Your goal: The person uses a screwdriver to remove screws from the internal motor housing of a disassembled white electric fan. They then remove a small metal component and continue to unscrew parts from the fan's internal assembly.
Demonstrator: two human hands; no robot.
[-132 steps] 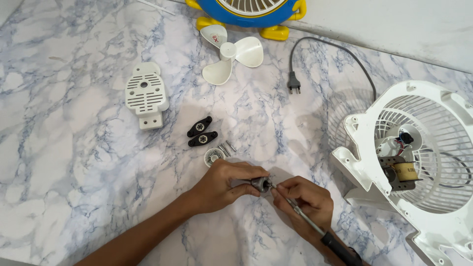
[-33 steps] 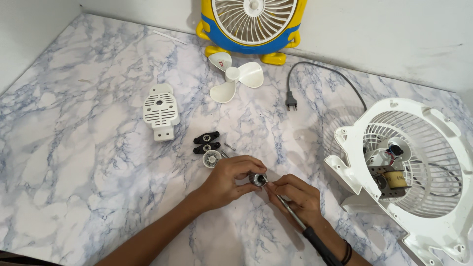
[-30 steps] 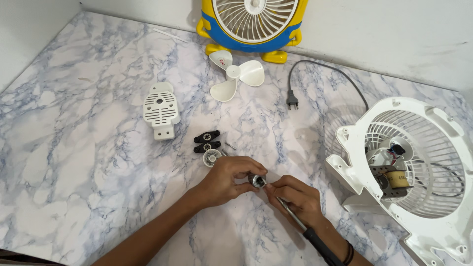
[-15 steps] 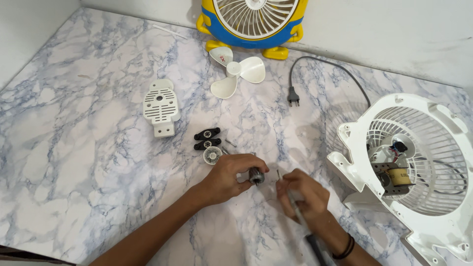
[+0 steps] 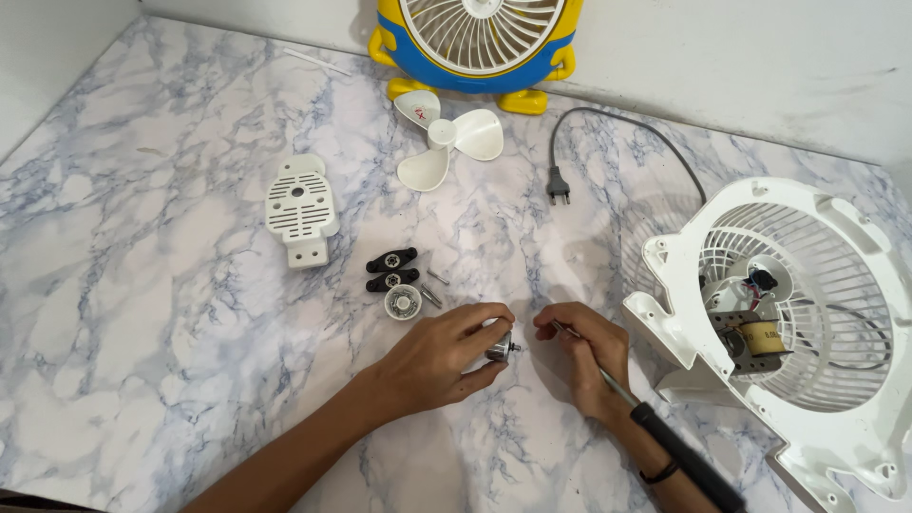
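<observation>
While the left hand (image 5: 432,361) grips a small grey metal motor (image 5: 500,348), the right hand (image 5: 587,359) pinches a black-handled screwdriver (image 5: 655,432). Looks like teardown's mostly done: white plastic fan blade (image 5: 451,144) already off, motor left to open.

The marbled bench (image 5: 142,285) carried a white vented cover (image 5: 300,207) at ten o'clock, a loose fan blade (image 5: 448,146) and plug (image 5: 557,185) toward twelve — and a white fan housing (image 5: 798,323) at three.

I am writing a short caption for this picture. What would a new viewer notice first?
First, the two hands at bottom centre: the left hand holds a small metal motor part, and the right hand holds a screwdriver beside it. At right lies an opened white fan housing, and a yellow-and-blue fan stands at the top, with a loose white fan blade before it.
</observation>
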